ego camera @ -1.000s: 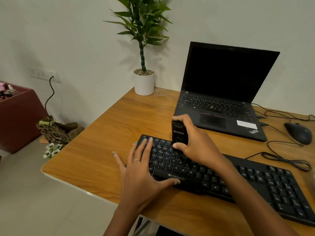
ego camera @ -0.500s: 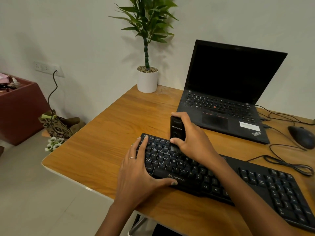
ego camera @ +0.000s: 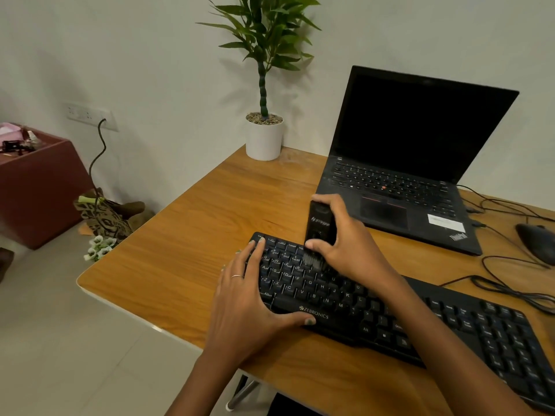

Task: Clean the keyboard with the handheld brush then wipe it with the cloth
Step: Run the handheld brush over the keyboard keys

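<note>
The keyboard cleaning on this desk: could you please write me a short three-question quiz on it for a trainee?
1. True or false: the right hand holds the handheld brush with its bristles down on the Zebronics keyboard.
2. Multiple choice: where does the left hand rest?
A. on the laptop
B. on the keyboard's left end
C. on the mouse
3. Fill in: the white pot at the desk's far edge holds a green ____.

Key: 1 true; 2 B; 3 plant.
</note>
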`<state>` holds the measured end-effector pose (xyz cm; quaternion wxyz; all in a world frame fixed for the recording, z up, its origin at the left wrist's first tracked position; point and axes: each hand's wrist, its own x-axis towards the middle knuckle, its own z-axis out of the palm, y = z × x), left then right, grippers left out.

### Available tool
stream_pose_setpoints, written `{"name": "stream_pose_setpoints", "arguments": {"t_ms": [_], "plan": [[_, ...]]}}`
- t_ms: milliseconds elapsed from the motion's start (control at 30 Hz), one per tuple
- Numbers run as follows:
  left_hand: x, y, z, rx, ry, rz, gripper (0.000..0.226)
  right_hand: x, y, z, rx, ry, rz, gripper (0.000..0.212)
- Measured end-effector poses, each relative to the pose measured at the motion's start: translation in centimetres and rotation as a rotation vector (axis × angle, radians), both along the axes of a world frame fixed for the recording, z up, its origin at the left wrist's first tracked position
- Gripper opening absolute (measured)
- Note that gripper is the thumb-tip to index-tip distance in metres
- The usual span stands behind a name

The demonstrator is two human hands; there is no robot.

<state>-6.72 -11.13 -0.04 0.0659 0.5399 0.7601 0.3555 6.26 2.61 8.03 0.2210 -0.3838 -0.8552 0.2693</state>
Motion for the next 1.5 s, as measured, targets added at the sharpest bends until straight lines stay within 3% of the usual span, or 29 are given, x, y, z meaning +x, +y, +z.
{"name": "stream_pose_setpoints", "arguments": {"t_ms": [167,300,467,600,733,867,1000,1133,1267,1400,1500], "plan": [[0.0,0.0,0.0,0.003,0.008,0.007,0.134,-0.1,-1.3,-0.1,-0.024,-0.031,0.112,0.072],[0.2,0.2,0.0,-0.011,0.01,0.001,0.134,0.1,-0.1,0.0,0.036,0.0,-0.051,0.073],[0.0,0.3,-0.2,-0.017,0.005,0.008,0.132,-0.6,-1.8,0.1,-0.003,-0.056,0.084,0.073],[0.1,0.3,-0.3,-0.026,0.005,-0.005,0.134,-0.1,-0.3,-0.3,-0.002,0.0,-0.065,0.072],[0.0,0.4,-0.2,-0.031,0.001,-0.008,0.134,-0.3,-2.1,-0.2,-0.032,-0.008,0.053,0.071],[0.0,0.4,-0.2,-0.032,-0.004,-0.008,0.135,-0.1,-1.3,-0.3,-0.011,0.028,-0.051,0.071],[0.0,0.4,-0.1,-0.02,-0.008,-0.004,0.134,-0.4,-2.1,-0.1,-0.011,-0.022,0.056,0.071],[0.1,0.4,-0.1,-0.021,0.004,-0.012,0.132,-0.3,-1.4,-0.2,0.001,0.011,-0.054,0.071],[0.1,0.4,-0.1,-0.022,-0.008,-0.011,0.132,-0.7,-2.3,0.3,0.004,-0.058,0.076,0.071],[0.1,0.5,-0.2,-0.016,0.006,-0.014,0.132,-0.7,-1.3,0.4,0.026,-0.054,-0.027,0.071],[0.1,0.6,-0.3,-0.013,0.003,-0.008,0.131,-0.8,-2.1,0.4,0.045,-0.118,0.09,0.072]]}}
